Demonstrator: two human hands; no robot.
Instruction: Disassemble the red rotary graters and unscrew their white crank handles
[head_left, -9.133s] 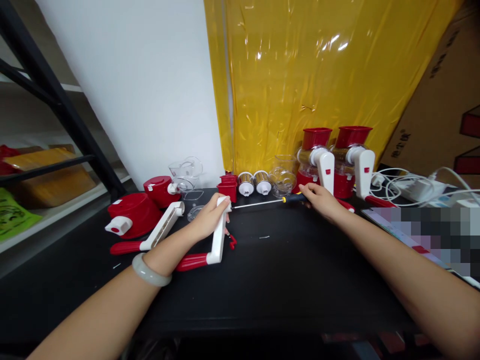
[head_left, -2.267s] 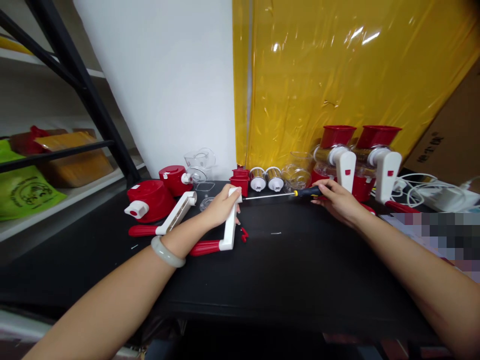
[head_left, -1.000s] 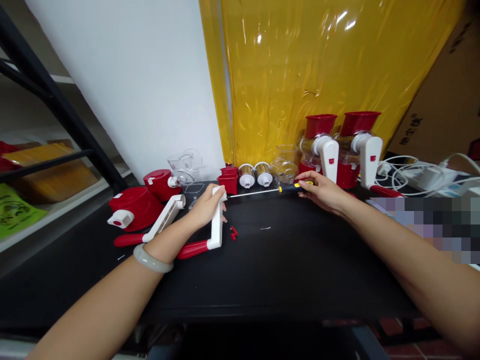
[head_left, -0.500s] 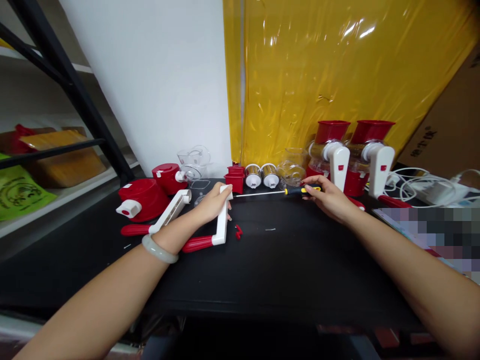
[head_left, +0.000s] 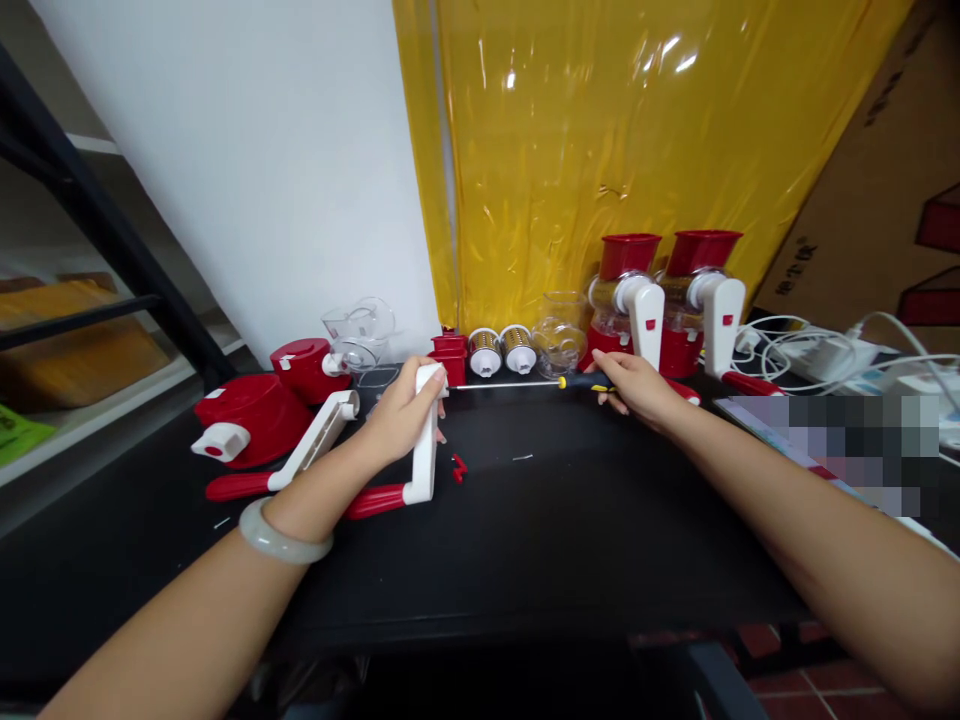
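Observation:
My left hand [head_left: 407, 408] is closed round the upper end of a white crank handle [head_left: 424, 450], whose red grip [head_left: 377, 501] points left, low over the table. In my right hand [head_left: 626, 384] is a long screwdriver [head_left: 577, 383] with a black and yellow handle, held level. Its thin shaft runs left to the top of the crank handle; whether the tip sits in a screw is too small to tell. Small red pieces [head_left: 459, 468] lie just right of the crank handle. A second white crank handle [head_left: 319, 440] with a red grip lies left of my left hand.
Two red bases [head_left: 255, 415] stand at the left, near clear plastic parts [head_left: 361, 330]. Red hoppers [head_left: 448, 358] and two grater drums [head_left: 485, 350] line the back. Two assembled rotary graters [head_left: 630, 290] stand behind my right hand. White cables [head_left: 787, 345] tangle at the right.
The camera view has shifted to the right, so most things appear further left. Both hands keep their holds, and the screwdriver remains at the top end of the crank handle.

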